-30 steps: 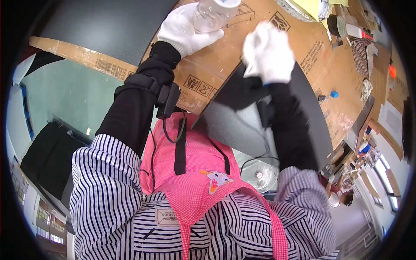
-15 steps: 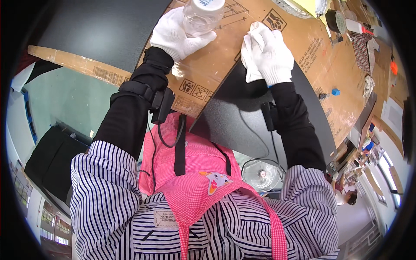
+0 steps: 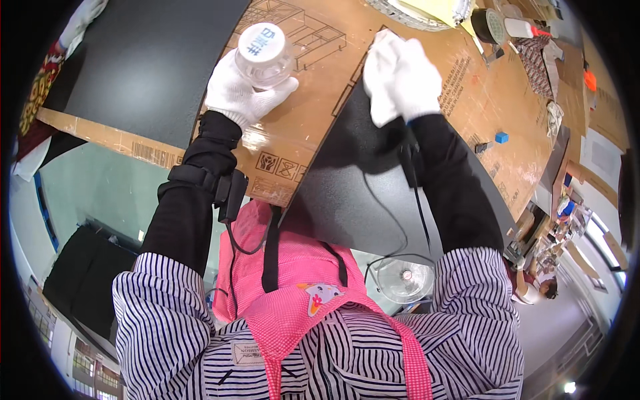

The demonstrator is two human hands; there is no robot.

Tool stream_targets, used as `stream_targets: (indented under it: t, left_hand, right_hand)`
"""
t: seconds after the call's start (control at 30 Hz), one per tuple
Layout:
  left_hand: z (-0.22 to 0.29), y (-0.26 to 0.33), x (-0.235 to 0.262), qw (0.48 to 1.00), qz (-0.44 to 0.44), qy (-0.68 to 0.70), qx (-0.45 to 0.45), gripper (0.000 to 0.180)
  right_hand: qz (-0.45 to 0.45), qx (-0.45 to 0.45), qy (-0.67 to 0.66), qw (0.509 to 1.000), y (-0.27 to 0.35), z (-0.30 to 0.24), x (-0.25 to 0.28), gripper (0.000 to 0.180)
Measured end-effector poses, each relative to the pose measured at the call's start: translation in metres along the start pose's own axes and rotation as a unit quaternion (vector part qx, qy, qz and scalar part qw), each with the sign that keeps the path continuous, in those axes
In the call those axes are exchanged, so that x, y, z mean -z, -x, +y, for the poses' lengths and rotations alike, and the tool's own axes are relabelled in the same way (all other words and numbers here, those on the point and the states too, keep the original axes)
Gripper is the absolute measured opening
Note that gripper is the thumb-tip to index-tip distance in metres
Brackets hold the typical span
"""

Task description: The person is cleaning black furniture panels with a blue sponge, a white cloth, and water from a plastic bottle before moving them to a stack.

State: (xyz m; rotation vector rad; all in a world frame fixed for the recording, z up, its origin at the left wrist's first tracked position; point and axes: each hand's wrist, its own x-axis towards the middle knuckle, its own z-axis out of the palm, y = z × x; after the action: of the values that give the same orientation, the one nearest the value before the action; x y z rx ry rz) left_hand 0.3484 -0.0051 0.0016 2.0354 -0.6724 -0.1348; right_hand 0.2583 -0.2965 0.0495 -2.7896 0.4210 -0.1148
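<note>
White knit gloves cover both of my hands. My left hand (image 3: 235, 95) is wrapped round a clear plastic bottle (image 3: 270, 67) with a white cap, held above the cardboard. Some blue writing marks the cap's top. My right hand (image 3: 415, 79) presses on a folded white cloth (image 3: 381, 83), its fingers closed over it. Beneath that hand lies a dark grey board (image 3: 347, 187) whose edge meets the brown cardboard sheet (image 3: 280, 143). The bottle's lower part is hidden by my left fingers and palm.
A second black panel (image 3: 150, 60) lies at the far left, with another person's gloved hand (image 3: 83, 23) at its edge. To the right sit a small blue cube (image 3: 501, 137), a roll of tape (image 3: 489, 27) and a patterned cloth (image 3: 533, 70). A cable hangs from each forearm.
My left hand has moved left and nearer with the bottle. My right hand has shifted slightly left with the cloth. Another person's gloved hand has appeared at the far left.
</note>
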Motion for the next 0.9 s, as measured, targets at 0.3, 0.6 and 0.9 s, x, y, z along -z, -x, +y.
stream_targets:
  t: [0.3,0.6,0.9]
  left_hand:
    - [-0.005,0.007,-0.002,0.995,-0.02,0.023,0.098,0.062]
    - [-0.001,0.007,-0.007,0.984,0.001,0.126,0.125,0.062]
    - [-0.001,0.006,-0.003,0.996,-0.027,-0.03,0.074,0.056]
  right_hand:
    - [-0.192,0.208,-0.097,0.954,0.146,-0.101,-0.008,0.013]
    - [0.021,-0.077,-0.016,0.997,0.007,-0.027,-0.01,0.033]
    - [0.11,-0.314,0.028,0.943,0.149,0.17,0.034,0.027]
